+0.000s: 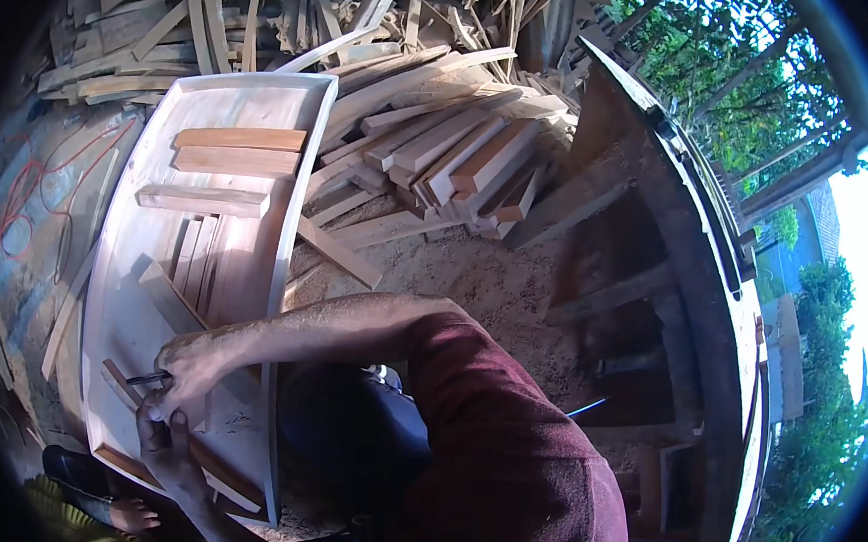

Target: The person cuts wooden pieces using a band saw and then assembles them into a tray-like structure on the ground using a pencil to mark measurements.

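Observation:
My right hand (190,367) reaches across from a maroon sleeve, its fingers closed around a thin dark pen-like tool (149,379). Just below it, my left hand (167,451) has its fingers bent together close to the right fingertips. What the left fingers hold, if anything, is hidden. Both hands are over the near end of a long, shallow wooden tray-like frame (283,252). A narrow wood strip (121,383) lies beside the tool, and a pale board (169,298) slants under my right wrist.
Inside the frame lie a wood block (203,200), two more blocks (238,150) and several upright strips (194,256). Cut timber (451,163) is heaped behind. A dark wooden structure (642,284) stands right. Another person's hand (133,516) shows lower left; a red cord (23,196) lies left.

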Motion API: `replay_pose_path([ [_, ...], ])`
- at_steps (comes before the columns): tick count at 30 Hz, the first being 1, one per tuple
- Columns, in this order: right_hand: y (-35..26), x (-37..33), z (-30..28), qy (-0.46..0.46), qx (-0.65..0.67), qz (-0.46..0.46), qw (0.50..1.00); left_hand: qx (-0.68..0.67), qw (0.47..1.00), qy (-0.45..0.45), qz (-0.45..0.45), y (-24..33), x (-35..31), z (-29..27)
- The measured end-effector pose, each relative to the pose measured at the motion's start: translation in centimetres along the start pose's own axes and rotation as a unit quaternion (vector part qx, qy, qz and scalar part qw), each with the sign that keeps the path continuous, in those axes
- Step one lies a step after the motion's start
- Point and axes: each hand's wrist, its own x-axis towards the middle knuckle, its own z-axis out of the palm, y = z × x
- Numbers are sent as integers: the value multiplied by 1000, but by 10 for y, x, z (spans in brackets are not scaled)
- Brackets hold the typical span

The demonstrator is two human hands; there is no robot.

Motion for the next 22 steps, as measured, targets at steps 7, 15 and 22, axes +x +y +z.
replay_pose_path([
  [7,-112,-157,-105,333,271,11,903,27,987,-30,-153,127,-25,17],
  [15,-390,-430,-245,784,-3,-464,413,2,908,-177,-380,305,-111,64],
  [22,-587,-566,-269,752,-156,-439,466,-35,856,-350,-379,405,-153,165],
])
